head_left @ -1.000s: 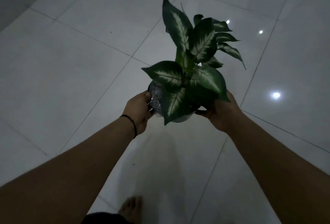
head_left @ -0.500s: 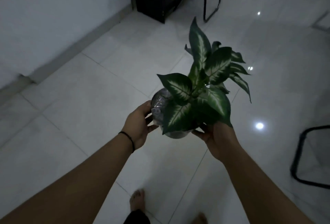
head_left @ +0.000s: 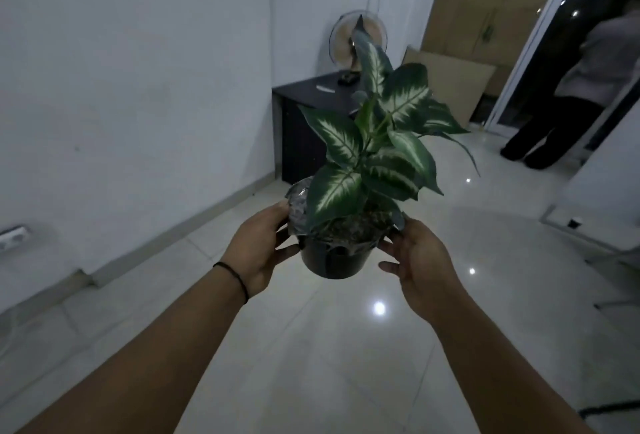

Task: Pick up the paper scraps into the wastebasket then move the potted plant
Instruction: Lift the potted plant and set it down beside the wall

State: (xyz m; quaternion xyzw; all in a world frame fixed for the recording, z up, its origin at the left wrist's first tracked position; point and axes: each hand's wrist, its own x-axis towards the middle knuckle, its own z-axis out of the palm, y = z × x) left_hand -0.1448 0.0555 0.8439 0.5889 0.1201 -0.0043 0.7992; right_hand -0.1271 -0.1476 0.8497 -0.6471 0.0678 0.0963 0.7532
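- Both hands carry the load at arm's length: the left hand [head_left: 258, 250] is curled partly closed against the left side of the potted plant [head_left: 360, 170], thumb up by the crinkled wrap [head_left: 297, 205], fingers underneath toward the pot wall.
- Opposite it, the right hand [head_left: 414, 262] cups the other side, fingers half bent and spread; its fingertips touch the rim, though how much of the palm bears on the pot cannot be told.
- Gripping from two sides low on the black pot [head_left: 330, 262] looks meant to keep it upright, so the soil stays in and the tall leaves do not tip it over.
- A thin dark band [head_left: 232, 276] sits on the left wrist.
- Below and ahead lies glossy tiled floor [head_left: 346, 347], with no paper scraps or wastebasket in sight; judging by that, the scrap step is likely done and the plant is being moved.
- Farther off, a dark cabinet [head_left: 298, 129] stands against the white wall [head_left: 138, 70], a fan [head_left: 346, 37] on its top. That surface may be the destination, but nothing shows this.
- Cardboard sheets [head_left: 457, 77] lean behind it.
- At far right another person [head_left: 585, 87] stands in a doorway, well apart from the plant.
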